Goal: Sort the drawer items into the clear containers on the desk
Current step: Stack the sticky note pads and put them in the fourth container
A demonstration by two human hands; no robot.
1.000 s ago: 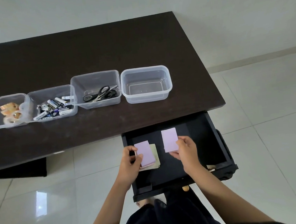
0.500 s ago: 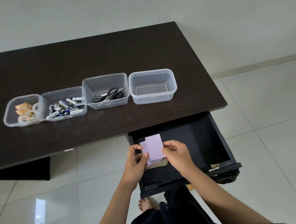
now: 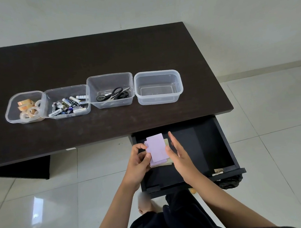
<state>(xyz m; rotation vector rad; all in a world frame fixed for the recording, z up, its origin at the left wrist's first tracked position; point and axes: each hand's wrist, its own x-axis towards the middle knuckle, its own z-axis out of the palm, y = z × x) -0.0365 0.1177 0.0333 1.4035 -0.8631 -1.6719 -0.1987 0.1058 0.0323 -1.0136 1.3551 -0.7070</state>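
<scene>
- Desk (image 3: 104, 59): dark top; four clear containers stand in a row near its front edge.
- First container (image 3: 11, 113), far left: holds tape rolls (image 3: 28, 109).
- Second container (image 3: 52, 94): touches the first; holds batteries (image 3: 68, 105).
- Third container (image 3: 109, 79): holds black-handled scissors (image 3: 114, 95).
- Fourth container (image 3: 158, 75), far right of the row: stands just beside the third.
- Drawer (image 3: 224, 143): pulled out below the right end of the desk.
- Left hand (image 3: 137, 161): fingers curled, gripping the left edge of a stack of note pads (image 3: 156, 148) held over the left part of the drawer. The top pads are lilac; a beige pad shows underneath.
- Right hand (image 3: 179, 155): fingers straight and spread; the thumb touches the right edge of the stack; nothing is gripped.
- Floor (image 3: 284, 119): pale glossy tiles around the desk.
</scene>
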